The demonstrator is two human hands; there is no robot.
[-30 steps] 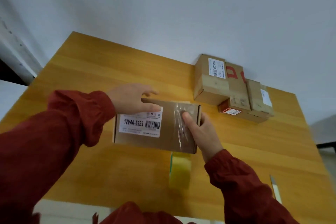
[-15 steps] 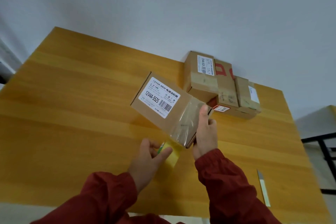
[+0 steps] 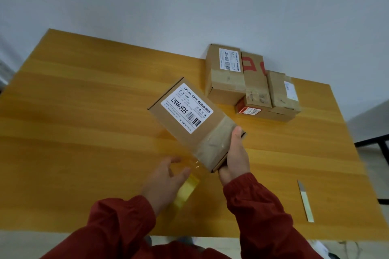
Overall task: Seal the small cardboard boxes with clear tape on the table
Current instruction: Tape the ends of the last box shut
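- My right hand (image 3: 235, 160) grips the small cardboard box (image 3: 190, 132) at its near end. The thumb lies pressed flat along the taped edge, and the other fingers curl underneath, out of view.
- The box is tilted and lifted off the wooden table (image 3: 84, 111), near its middle. Its white label (image 3: 187, 109) faces up, and a band of clear tape (image 3: 216, 143) wraps the end I hold.
- My left hand (image 3: 166, 178) is at 7 o'clock from the box, fingers loosely spread and blurred.
- The yellowish tape roll (image 3: 186, 192) is right by its thumb, but I cannot tell if I grip it.
- A stack of cardboard boxes (image 3: 227, 78) sits at 1 o'clock, by the wall.
- A utility blade (image 3: 305, 202) lies at 4 o'clock, well apart.
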